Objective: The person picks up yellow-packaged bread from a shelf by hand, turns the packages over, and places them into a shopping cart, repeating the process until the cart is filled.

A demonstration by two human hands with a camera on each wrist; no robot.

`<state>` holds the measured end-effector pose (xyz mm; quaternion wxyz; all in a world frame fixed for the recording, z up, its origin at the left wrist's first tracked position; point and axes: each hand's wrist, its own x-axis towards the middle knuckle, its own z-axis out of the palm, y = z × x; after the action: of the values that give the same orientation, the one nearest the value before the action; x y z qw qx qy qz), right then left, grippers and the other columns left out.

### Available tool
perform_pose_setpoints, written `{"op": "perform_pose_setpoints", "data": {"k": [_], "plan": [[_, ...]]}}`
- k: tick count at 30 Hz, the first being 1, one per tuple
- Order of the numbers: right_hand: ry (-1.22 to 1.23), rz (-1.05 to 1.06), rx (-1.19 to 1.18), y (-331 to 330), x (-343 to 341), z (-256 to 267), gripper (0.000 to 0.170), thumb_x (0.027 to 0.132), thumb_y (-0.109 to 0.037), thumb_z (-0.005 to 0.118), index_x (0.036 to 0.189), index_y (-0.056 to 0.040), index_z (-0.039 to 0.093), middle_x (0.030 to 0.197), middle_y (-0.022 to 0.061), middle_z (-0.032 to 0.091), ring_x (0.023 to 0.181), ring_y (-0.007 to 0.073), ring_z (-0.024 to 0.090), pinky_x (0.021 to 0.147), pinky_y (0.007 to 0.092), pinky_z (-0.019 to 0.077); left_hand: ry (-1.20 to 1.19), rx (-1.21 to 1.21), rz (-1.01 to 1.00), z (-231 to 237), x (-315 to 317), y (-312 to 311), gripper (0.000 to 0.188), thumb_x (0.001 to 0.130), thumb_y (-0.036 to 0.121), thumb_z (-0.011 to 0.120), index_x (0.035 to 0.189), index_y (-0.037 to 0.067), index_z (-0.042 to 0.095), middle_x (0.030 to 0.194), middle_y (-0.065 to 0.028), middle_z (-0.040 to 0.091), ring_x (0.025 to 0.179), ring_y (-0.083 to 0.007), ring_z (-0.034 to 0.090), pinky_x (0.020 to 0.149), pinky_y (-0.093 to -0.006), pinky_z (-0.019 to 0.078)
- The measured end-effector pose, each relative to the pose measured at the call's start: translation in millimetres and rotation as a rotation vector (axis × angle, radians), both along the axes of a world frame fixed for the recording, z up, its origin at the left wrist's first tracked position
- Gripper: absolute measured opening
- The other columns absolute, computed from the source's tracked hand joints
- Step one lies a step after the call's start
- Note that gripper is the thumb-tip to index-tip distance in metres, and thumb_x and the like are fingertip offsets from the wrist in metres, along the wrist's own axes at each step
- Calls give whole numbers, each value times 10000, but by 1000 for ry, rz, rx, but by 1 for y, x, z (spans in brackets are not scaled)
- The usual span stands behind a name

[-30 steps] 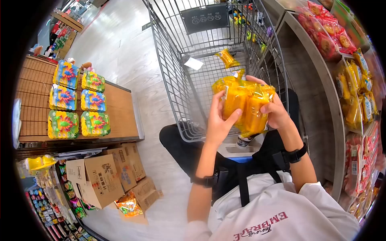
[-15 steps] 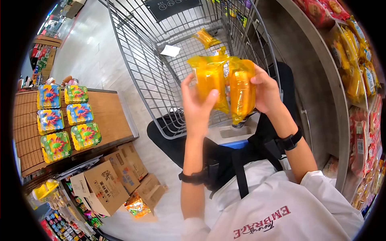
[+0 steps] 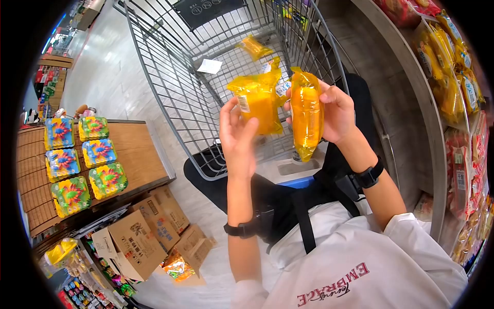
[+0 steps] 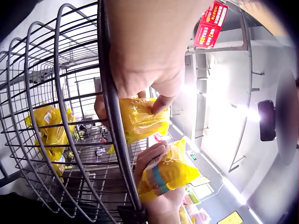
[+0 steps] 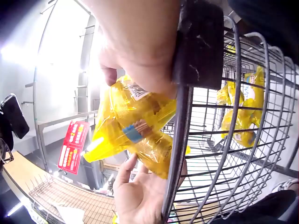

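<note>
My left hand point(image 3: 239, 141) holds a yellow snack packet point(image 3: 262, 105) with a barcode on its side, thumb in front and fingers behind. A second snack packet point(image 3: 307, 116), long and see-through yellow with a bread-like piece inside, stands upright in my right hand point(image 3: 337, 113). Both packets are above the near end of the shopping cart point(image 3: 198, 149), side by side with a narrow gap in the head view. In the right wrist view the right hand's packet point(image 5: 117, 114) shows a blue stripe. The left wrist view has the left thumb pressed on the other packet point(image 4: 140, 116).
More yellow packets point(image 3: 254, 47) and a white paper point(image 3: 210, 66) lie in the cart. On the right, a shelf point(image 3: 406, 67) holds bagged snacks point(image 3: 453, 77). To the left are a display table point(image 3: 136, 149) with colourful packs and open cardboard boxes point(image 3: 131, 244) on the floor.
The two packets, held close together before, have come apart, the left one moving left with the left hand. The right packet now stands more upright. The head view has shifted.
</note>
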<state>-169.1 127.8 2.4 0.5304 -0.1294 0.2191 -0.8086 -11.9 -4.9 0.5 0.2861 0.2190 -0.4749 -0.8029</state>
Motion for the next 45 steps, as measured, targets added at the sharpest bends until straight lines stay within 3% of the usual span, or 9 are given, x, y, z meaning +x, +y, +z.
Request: {"op": "perform_pose_setpoints", "data": {"k": [3,5,7,10,15,18,20,23,45], "plan": [[6,-160,111,-1,-1,-5,565,801,-220,531,1319,-3,465,1194,183,590,1067,316,603,929,471,514,-2,-2,26,-2,-1,2,595,876,10,623,1401,26,343,1308,-127,511,1206,-218,507,1012,-347,406],[224,-414,287,-6,4,3,476,945,-200,552,1363,-4,440,1316,160,546,1211,289,548,1034,386,443,5,-44,43,-9,-2,0,574,847,-25,642,1369,37,411,1330,-105,497,1209,-192,507,1008,-327,423],[372,-744,517,-21,9,-2,523,942,-151,602,1402,4,406,1388,180,492,1250,267,525,1053,359,424,-48,-116,50,-5,-3,1,569,854,-17,644,1371,24,411,1331,-117,498,1215,-194,505,998,-321,432],[524,-817,663,-23,6,-12,671,871,-185,716,1424,1,383,1386,208,495,1273,241,502,1040,327,411,-56,-173,65,0,-4,3,539,857,0,660,1349,8,441,1319,-133,512,1202,-205,524,989,-326,446],[716,-283,461,-18,12,-1,703,792,-206,794,1367,-18,436,1302,193,553,1165,249,573,980,343,465,-115,-235,-38,-2,-8,2,515,837,3,695,1307,-5,486,1283,-143,543,1147,-228,572,980,-337,466],[723,-254,519,-19,9,1,655,786,-224,800,1304,-10,462,1228,165,586,1123,233,596,917,335,512,-138,-324,-72,-1,-7,5,513,821,-15,706,1287,-11,492,1261,-144,557,1117,-231,589,961,-331,483],[380,-344,553,-19,4,0,598,802,-240,788,1257,-14,474,1170,133,600,1092,212,614,849,337,557,-125,-367,-41,2,-6,4,519,814,-28,707,1283,-13,486,1252,-143,562,1106,-227,592,949,-326,492],[275,-313,452,-16,-1,1,572,819,-252,771,1252,-25,474,1146,112,605,1082,204,622,809,340,579,-49,-123,-42,6,-1,5,525,823,-33,699,1294,-8,468,1237,-148,559,1096,-188,582,915,-311,506],[311,-173,533,-17,-2,1,473,881,-358,704,1181,-24,557,1088,101,653,1005,171,667,786,293,585,11,8,10,1,2,0,109,909,21,576,1011,28,542,1041,-46,588,922,-107,595,772,-259,540]]}}
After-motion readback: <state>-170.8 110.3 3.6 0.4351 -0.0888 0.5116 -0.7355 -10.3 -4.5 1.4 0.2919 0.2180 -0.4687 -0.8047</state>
